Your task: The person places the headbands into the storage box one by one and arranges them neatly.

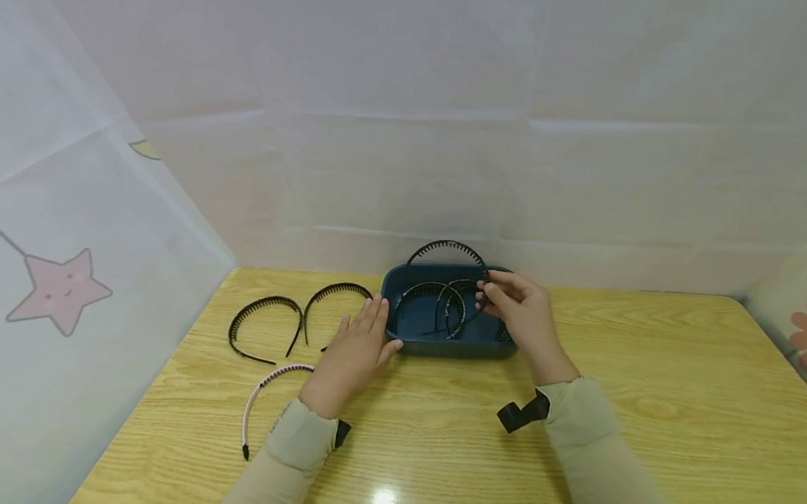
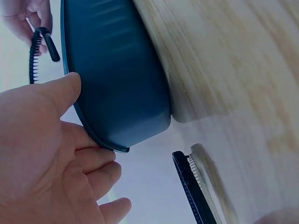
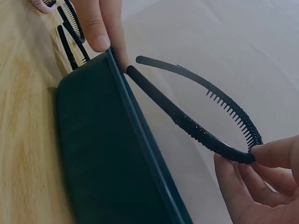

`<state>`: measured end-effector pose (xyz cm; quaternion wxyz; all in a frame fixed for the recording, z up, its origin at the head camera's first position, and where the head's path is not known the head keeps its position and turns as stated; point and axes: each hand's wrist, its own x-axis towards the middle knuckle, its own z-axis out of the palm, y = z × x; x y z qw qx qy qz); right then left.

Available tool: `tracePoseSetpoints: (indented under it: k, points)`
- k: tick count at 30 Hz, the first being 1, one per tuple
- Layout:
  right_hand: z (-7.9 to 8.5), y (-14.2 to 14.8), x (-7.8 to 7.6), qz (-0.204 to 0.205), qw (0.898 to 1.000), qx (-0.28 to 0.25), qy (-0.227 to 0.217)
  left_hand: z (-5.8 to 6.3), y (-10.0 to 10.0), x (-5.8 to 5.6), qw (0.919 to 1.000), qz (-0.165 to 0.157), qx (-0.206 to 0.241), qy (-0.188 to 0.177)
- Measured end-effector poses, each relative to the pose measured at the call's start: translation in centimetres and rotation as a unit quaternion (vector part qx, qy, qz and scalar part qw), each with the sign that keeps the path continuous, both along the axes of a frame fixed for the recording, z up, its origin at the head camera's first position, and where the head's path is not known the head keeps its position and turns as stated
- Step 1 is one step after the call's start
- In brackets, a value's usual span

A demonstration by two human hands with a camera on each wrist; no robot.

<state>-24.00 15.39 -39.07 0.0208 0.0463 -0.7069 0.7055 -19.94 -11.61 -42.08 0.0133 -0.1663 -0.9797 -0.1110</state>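
Observation:
My right hand (image 1: 527,321) pinches a black toothed headband (image 3: 189,126) with a textured, glittery band, thumb and fingers at its arch. The headband's two ends point toward my left hand in the right wrist view. A dark blue plastic bin (image 1: 453,349) stands under and beside my hands, with black headbands inside and one arch (image 1: 448,244) showing above its back rim. At the bin's left front corner rests my left hand (image 1: 352,349), its fingers straight along the left end and its thumb (image 2: 70,86) at the front rim.
Left of the bin lie two black toothed headbands, one farther left (image 1: 265,301) and one partly behind my left hand (image 1: 339,287). A pink headband (image 1: 250,408) lies nearer the front. The wooden table (image 1: 641,451) backs onto a pale sheet (image 1: 395,167).

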Motion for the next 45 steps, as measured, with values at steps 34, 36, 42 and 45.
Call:
tracePoseSetpoints:
  k: [34, 36, 42, 45]
  points:
    - [-2.8, -2.1, -2.2, 0.026, 0.987, 0.149, -0.057, 0.1, 0.0, 0.1, 1.0, 0.003, 0.003, 0.001]
    - [-2.9, -2.1, -2.2, 0.029, 0.986, 0.156, -0.053, 0.1, 0.0, 0.1, 1.0, 0.003, 0.005, 0.002]
    - [-3.0, -2.2, -2.0, 0.016, 0.98, 0.198, -0.029, 0.0, 0.0, 0.2, 1.0, 0.002, 0.007, 0.0]
    - [-3.0, -2.3, -1.8, -0.007, 0.973, 0.229, -0.009, 0.0, 0.0, 0.2, 1.0, -0.001, 0.008, 0.003]
